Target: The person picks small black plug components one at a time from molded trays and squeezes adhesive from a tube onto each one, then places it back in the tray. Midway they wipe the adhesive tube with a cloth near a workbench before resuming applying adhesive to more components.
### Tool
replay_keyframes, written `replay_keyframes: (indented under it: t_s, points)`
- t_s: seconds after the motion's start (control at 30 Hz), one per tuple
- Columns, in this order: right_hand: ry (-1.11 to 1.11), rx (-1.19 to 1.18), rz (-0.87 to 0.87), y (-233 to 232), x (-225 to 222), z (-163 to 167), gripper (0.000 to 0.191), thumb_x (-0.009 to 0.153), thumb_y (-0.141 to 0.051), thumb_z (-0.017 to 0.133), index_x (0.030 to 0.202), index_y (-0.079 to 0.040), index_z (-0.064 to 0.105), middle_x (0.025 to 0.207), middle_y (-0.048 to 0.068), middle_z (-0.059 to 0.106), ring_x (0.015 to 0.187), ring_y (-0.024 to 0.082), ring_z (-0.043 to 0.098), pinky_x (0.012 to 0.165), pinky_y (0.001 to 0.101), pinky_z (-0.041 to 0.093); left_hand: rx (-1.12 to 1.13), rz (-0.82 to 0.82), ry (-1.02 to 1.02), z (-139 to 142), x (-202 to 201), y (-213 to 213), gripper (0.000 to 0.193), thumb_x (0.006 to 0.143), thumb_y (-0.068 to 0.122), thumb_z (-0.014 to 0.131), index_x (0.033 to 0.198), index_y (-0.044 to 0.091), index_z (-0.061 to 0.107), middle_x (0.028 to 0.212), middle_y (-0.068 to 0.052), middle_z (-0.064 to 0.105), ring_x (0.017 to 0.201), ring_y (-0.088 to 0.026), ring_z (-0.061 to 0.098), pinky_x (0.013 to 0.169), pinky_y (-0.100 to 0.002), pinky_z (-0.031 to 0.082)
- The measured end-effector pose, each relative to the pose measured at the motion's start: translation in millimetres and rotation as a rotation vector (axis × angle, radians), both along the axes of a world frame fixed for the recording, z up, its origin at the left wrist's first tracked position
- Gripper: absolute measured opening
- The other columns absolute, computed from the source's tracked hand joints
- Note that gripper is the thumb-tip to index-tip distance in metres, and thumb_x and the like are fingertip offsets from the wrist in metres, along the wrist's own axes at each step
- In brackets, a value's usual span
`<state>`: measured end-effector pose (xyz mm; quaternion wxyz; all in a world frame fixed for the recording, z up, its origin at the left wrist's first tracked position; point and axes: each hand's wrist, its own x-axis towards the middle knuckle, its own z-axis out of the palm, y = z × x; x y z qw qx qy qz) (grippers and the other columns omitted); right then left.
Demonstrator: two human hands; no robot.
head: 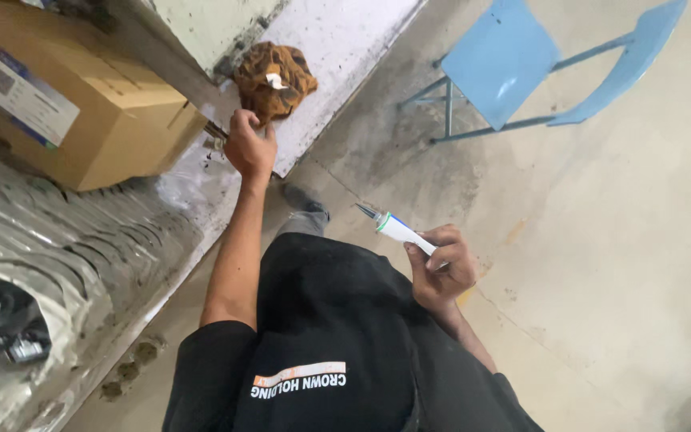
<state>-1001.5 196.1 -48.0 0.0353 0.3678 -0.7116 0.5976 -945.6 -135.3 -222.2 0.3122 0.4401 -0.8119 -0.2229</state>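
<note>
Looking down from the head camera:

Left hand: the left hand (249,146) is stretched out to the workbench edge, fingers curled tight around a small dark metal piece (216,130) that pokes out toward the box; only its tip shows, so what kind of piece it is cannot be told.

Right hand: the right hand (441,268) is drawn in near the body, fingers wrapped shut around the handle of a white pen-shaped tool with a green collar and thin metal tip (393,228); the tip points up and away, over the floor.

Rag: a crumpled orange-and-brown patterned cloth (275,80) lies on the bench just beyond the left hand, knuckles near or touching its lower edge.

Box: a brown cardboard box with a white label (81,88) sits on the bench, just beside the left hand.

Bench: a stained grey-white workbench surface (337,48) carries the cloth and the box.

Bags: rows of clear plastic bags holding dark curved parts (49,240) lie stacked below the box.

Room: a bare, stained concrete floor (601,240), with a light blue plastic chair on a metal frame (513,56) standing well apart from both hands.
</note>
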Motion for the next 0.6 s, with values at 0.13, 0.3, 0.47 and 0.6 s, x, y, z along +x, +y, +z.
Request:
replay_keyframes:
  t_s: [0.13, 0.3, 0.47, 0.6]
  points:
    - [0.016, 0.016, 0.074, -59, -55, 11, 0.038, 0.087, 0.008, 0.078, 0.085, -0.009, 0.044, 0.095, 0.016, 0.069, 0.081, 0.022, 0.064, 0.071, 0.0323, 0.05, 0.077, -0.057, -0.095, 4, -31, -30, 0.033, 0.081, 0.012, 0.079, 0.099, 0.013, 0.051, 0.091, -0.011, 0.064, 0.084, -0.04, 0.066, 0.07, -0.053, 0.05]
    - [0.033, 0.03, 0.133, -106, -81, 25, 0.038, 0.088, 0.005, 0.079, 0.084, -0.01, 0.045, 0.094, 0.016, 0.069, 0.083, 0.023, 0.067, 0.072, 0.0323, 0.051, 0.109, -0.058, -0.002, 1, -37, -38, 0.025, 0.09, 0.01, 0.066, 0.107, 0.009, 0.048, 0.091, -0.015, 0.062, 0.083, -0.044, 0.065, 0.068, -0.054, 0.049]
    - [0.044, -0.01, 0.197, -148, -99, 34, 0.037, 0.088, 0.004, 0.08, 0.082, -0.009, 0.046, 0.092, 0.017, 0.068, 0.08, 0.023, 0.068, 0.07, 0.0313, 0.052, 0.146, 0.028, 0.075, 9, -29, -34, 0.026, 0.097, 0.008, 0.062, 0.113, 0.006, 0.042, 0.09, -0.017, 0.062, 0.082, -0.044, 0.065, 0.067, -0.054, 0.049]
    - [0.037, -0.021, 0.289, -170, -112, 41, 0.038, 0.088, 0.004, 0.08, 0.081, -0.009, 0.046, 0.092, 0.017, 0.069, 0.079, 0.023, 0.067, 0.069, 0.0316, 0.052, 0.12, 0.021, 0.15, 20, -15, -28, 0.03, 0.095, 0.006, 0.068, 0.111, 0.005, 0.043, 0.084, -0.014, 0.061, 0.075, -0.036, 0.066, 0.066, -0.049, 0.051]
